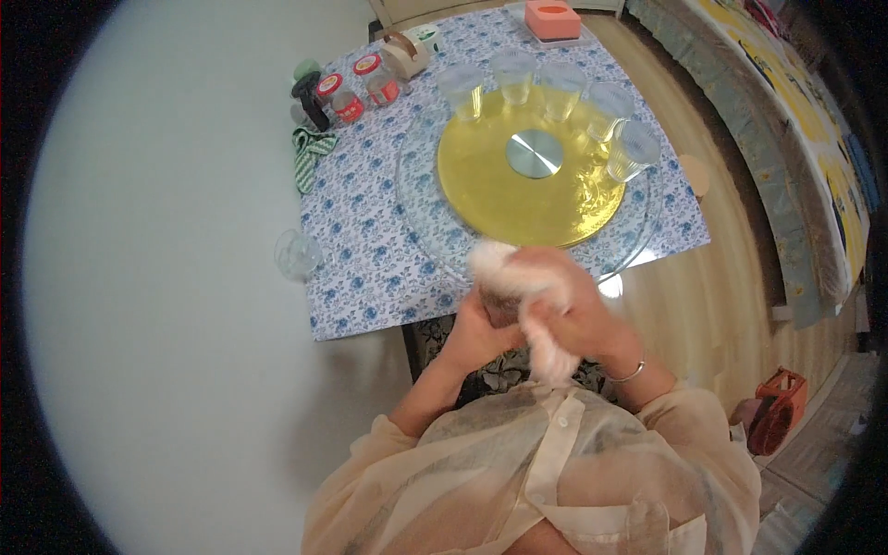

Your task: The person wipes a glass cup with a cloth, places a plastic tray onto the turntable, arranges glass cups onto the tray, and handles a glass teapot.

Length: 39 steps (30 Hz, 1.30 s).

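Note:
Close in front of my body, over the near edge of the table, both my hands are together. My right hand [592, 310] is closed on a fluffy pale pink-white cloth [552, 359], which is bunched and blurred by motion. One end of it hangs down toward my shirt, and another part wraps over the far side of my grip. My left hand [474, 331] is curled around what looks like a drinking glass [502, 310], mostly hidden by the cloth and fingers. Beyond them, several clear ribbed glasses [634, 151] stand in an arc along the turntable's far and right side.
A glass turntable with a gold disc [481, 199] sits on the blue-flowered tablecloth [361, 240]. At the left edge are a clear glass dish [298, 254], a green striped cloth [313, 157] and red-lidded jars [376, 81]. A coral tissue box [552, 18] stands far back.

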Each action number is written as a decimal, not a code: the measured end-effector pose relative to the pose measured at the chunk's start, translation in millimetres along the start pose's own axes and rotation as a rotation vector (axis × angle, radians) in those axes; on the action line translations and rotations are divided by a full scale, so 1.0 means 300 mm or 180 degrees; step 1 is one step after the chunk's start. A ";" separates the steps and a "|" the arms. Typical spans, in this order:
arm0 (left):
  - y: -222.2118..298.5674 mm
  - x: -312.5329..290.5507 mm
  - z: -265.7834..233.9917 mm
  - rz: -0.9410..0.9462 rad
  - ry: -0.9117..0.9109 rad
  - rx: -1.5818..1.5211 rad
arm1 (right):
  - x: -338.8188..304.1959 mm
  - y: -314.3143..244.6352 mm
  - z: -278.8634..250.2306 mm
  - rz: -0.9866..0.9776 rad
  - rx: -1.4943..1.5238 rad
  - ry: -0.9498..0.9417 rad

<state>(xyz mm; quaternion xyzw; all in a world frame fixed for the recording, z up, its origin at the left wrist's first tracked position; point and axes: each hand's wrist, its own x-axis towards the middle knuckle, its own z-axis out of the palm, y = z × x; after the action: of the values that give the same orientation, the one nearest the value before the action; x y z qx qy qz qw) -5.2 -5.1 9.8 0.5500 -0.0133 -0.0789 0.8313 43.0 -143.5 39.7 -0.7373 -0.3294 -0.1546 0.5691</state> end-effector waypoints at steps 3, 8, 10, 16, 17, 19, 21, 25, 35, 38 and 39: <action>-0.003 -0.011 -0.023 -0.0393 -0.0034 -0.0085 | -0.001 0.032 0.004 -0.0506 0.0176 -0.0298; 0.000 -0.003 -0.035 -0.1056 -0.0378 -0.0817 | -0.011 0.027 0.001 0.0318 0.0682 -0.0782; 0.022 -0.028 -0.019 -0.1274 -0.0295 -0.1246 | -0.010 0.023 0.005 0.0407 0.0768 -0.0845; -0.022 -0.034 -0.066 -0.1626 -0.0664 -0.1954 | -0.009 -0.024 0.000 0.0429 0.0827 -0.0590; -0.029 -0.021 -0.077 -0.1620 -0.0897 -0.1812 | -0.015 -0.014 0.001 0.0748 0.0972 -0.0478; 0.069 -0.003 -0.016 -0.1528 -0.0962 -0.1485 | -0.041 0.027 -0.017 0.1123 0.0985 -0.0372; 0.097 0.019 0.005 -0.1241 -0.1075 -0.1407 | -0.061 0.041 0.004 0.1607 0.1225 0.0224; -0.014 0.056 -0.057 -0.0666 -0.0867 -0.0562 | 0.011 0.107 -0.051 0.3042 0.2228 0.1526; 0.086 0.335 -0.162 0.0855 0.0628 0.0719 | 0.179 0.168 0.001 0.3034 0.2267 0.0092; 0.090 0.423 -0.195 0.1085 0.1093 0.1259 | 0.253 0.213 0.052 0.3007 0.2456 -0.0150; 0.102 0.446 -0.186 0.1091 0.1018 0.0917 | 0.277 0.235 0.068 0.2875 0.2344 -0.0214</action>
<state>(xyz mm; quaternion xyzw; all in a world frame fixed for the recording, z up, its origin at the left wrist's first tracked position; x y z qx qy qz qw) 136.6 37.9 7.2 0.6578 0.0141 0.1534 0.7372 147.8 -108.2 31.7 -0.5628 -0.0322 0.2515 0.7867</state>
